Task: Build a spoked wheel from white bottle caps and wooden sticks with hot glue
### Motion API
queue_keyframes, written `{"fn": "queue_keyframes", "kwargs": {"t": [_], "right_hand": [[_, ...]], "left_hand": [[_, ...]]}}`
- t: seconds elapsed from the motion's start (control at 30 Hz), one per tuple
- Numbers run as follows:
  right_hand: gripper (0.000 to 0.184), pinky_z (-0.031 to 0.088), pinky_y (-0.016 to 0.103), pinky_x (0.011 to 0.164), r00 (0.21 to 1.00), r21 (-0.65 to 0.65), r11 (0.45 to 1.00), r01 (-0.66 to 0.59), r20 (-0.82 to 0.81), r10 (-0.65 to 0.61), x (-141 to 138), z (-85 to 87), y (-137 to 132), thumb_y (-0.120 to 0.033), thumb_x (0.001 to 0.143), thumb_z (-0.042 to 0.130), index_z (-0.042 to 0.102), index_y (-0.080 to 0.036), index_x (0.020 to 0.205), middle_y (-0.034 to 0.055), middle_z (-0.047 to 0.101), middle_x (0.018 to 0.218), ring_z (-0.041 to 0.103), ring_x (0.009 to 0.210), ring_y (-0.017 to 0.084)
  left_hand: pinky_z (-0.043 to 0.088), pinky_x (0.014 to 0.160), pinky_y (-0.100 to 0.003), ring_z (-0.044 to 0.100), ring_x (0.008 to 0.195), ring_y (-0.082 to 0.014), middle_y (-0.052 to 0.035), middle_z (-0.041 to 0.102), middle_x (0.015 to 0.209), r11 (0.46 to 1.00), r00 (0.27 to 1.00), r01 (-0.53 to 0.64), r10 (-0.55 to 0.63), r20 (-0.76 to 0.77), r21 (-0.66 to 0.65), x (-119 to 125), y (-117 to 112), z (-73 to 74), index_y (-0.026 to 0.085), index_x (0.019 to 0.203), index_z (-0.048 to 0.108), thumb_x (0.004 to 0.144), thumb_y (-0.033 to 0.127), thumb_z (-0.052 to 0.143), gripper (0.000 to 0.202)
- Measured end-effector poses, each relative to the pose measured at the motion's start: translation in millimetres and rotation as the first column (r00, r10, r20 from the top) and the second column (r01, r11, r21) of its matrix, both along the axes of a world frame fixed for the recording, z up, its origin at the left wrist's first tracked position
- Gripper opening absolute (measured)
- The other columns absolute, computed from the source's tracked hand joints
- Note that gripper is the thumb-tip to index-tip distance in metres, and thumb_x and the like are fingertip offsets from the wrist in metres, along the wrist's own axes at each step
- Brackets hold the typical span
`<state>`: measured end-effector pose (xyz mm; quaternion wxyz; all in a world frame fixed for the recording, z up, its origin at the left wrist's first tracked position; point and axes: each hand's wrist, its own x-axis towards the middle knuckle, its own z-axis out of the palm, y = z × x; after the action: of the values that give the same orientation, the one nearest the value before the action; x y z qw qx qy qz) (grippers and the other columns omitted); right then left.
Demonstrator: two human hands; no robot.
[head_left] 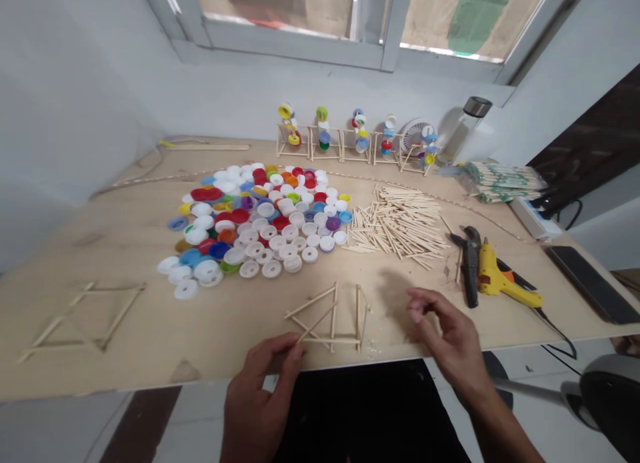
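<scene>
My left hand (265, 383) is closed at the table's front edge, thumb and forefinger pinching the lower end of a thin wooden stick (319, 321). This stick slants across a small stick frame (333, 316) lying on the table. At the frame's right side, two more sticks (359, 316) stand close together, joined near the bottom bar. To the right, my right hand (447, 336) hovers above the table with its fingertips bunched together. Whatever they may hold is too small or hidden to make out. Another stick frame (83, 323) lies at the far left.
Many coloured bottle caps (265, 229) cover the middle. Beside them lies a heap of wooden sticks (400, 223). Pliers (471, 266), a yellow glue gun (500, 276) and a phone (593, 283) are at right. Several stick-and-cap models (325, 143) and a bottle (463, 129) stand behind.
</scene>
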<state>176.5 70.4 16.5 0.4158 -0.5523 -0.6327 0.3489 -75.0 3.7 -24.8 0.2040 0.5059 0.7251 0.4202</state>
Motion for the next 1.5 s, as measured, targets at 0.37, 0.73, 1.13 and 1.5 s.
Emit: {"fn": "queue_keyframes", "kwargs": {"t": [0.37, 0.73, 1.13, 1.5], "right_hand": [[0.034, 0.047, 0.032, 0.074, 0.889, 0.082, 0.922, 0.379, 0.243, -0.388, 74, -9.1, 1, -0.043, 0.08, 0.06, 0.067, -0.02, 0.103, 0.0054, 0.068, 0.09, 0.061, 0.082, 0.021], [0.037, 0.048, 0.035, 0.076, 0.852, 0.111, 0.898, 0.426, 0.283, -0.44, 88, -14.8, -1, -0.047, 0.077, 0.061, 0.068, -0.019, 0.101, 0.0074, 0.07, 0.097, 0.062, 0.084, 0.023], [0.029, 0.05, 0.033, 0.074, 0.861, 0.104, 0.901, 0.422, 0.267, -0.434, 81, -14.3, -3, -0.041, 0.079, 0.061, 0.068, -0.019, 0.096, 0.0069, 0.07, 0.093, 0.063, 0.08, 0.022], [0.007, 0.047, 0.029, 0.069, 0.965, 0.065, 0.977, -0.202, 0.182, 0.188, -27, -14.8, -16, -0.02, 0.085, 0.055, 0.061, -0.021, 0.082, 0.0025, 0.063, 0.076, 0.058, 0.074, 0.018]], "left_hand": [[0.055, 0.074, -0.03, 0.068, 0.075, -0.0181, 0.0009, 0.073, 0.079, 0.989, 0.995, 0.093, -0.089, -0.037, 0.118, 15, 14, 20.1, 0.025, 0.085, 0.066, 0.08, 0.038, 0.058, 0.015], [0.055, 0.083, -0.032, 0.068, 0.094, -0.0174, -0.0044, 0.072, 0.1, 0.935, 0.959, 0.277, -0.284, 0.0, 0.224, 53, 25, 38.6, 0.022, 0.089, 0.061, 0.083, 0.021, 0.054, 0.009], [0.056, 0.082, -0.036, 0.068, 0.093, -0.0199, -0.0054, 0.072, 0.099, 0.935, 0.953, 0.293, -0.303, 0.018, 0.2, 56, 24, 38.6, 0.022, 0.089, 0.061, 0.083, 0.023, 0.053, 0.01], [0.054, 0.082, -0.032, 0.068, 0.093, -0.018, -0.0038, 0.072, 0.097, 0.92, 0.945, 0.319, -0.326, -0.006, 0.229, 59, 22, 38.0, 0.023, 0.089, 0.062, 0.082, 0.021, 0.055, 0.009]]}}
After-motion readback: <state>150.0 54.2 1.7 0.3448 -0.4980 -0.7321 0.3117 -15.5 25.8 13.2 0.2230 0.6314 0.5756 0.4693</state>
